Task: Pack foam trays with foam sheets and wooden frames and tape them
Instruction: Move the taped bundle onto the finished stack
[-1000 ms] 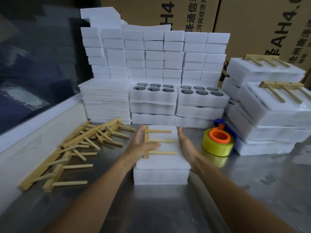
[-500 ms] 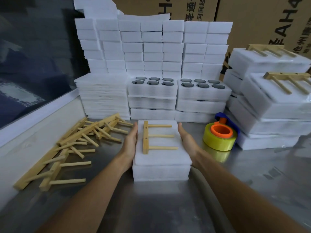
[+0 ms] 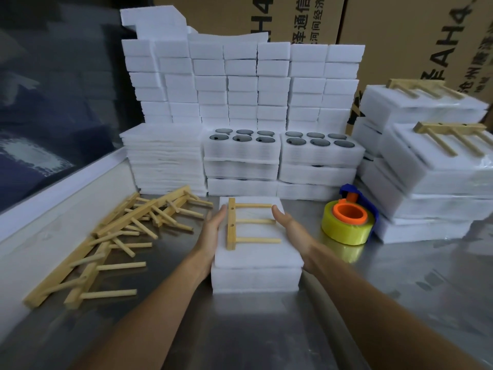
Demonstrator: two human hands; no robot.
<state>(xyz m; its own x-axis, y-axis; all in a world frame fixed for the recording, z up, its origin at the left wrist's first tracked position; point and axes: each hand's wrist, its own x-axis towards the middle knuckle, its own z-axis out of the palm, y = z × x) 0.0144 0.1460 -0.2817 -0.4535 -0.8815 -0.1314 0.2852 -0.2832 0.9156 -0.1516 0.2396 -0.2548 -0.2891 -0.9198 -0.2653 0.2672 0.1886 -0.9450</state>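
Note:
A white foam tray (image 3: pixel 256 279) sits on the steel table in front of me, covered by a foam sheet (image 3: pixel 257 253). A wooden frame (image 3: pixel 240 225) with three pegs lies on top of the sheet. My left hand (image 3: pixel 212 231) presses flat against the stack's left side, fingers straight. My right hand (image 3: pixel 290 231) rests along its right edge, fingers straight too. A roll of yellow tape (image 3: pixel 346 222) on an orange and blue dispenser stands just right of the stack.
Loose wooden frames (image 3: pixel 117 236) are piled at the left. Behind stand foam sheets (image 3: pixel 164 158), trays with round holes (image 3: pixel 241 153) and stacked foam blocks (image 3: pixel 240 81). Packed trays topped with frames (image 3: pixel 432 166) are stacked at the right. Cardboard boxes (image 3: pixel 400 22) fill the back.
My left hand came off the frame on top and moved down to the stack's left side. Both hands now flank the stack. The camera view shifted slightly.

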